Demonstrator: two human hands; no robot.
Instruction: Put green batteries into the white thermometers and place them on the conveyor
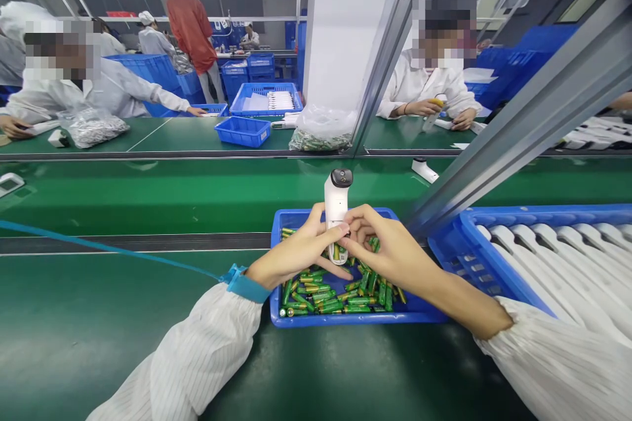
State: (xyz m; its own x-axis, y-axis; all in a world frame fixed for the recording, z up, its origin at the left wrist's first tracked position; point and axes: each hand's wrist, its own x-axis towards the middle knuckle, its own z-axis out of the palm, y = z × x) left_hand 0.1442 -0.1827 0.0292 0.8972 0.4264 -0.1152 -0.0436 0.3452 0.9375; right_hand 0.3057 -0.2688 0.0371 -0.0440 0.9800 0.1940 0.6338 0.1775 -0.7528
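One white handheld device [337, 199], standing upright, dark-capped end uppermost, between the two hands and above the tray; a green battery shows in its open lower part. One left hand [307, 245], closed partway around the device, thumb across its front, other fingers loosely extended. One right hand [388, 247], fingers bent, tips against the device's right side; whether they pinch some small piece cannot be told. One blue tray [345, 321], directly beneath both hands, holding many loose green batteries [316, 297]. One blue wristband [248, 287], just behind the left hand, its cord [123, 251] running off leftward. One blue crate [543, 212], right of the right hand, bearing a row of white devices [553, 276]. One further white device [425, 171], lying on the green belt [148, 191] beyond the right hand. One small blue bin [243, 133], farther off, beyond the left hand.
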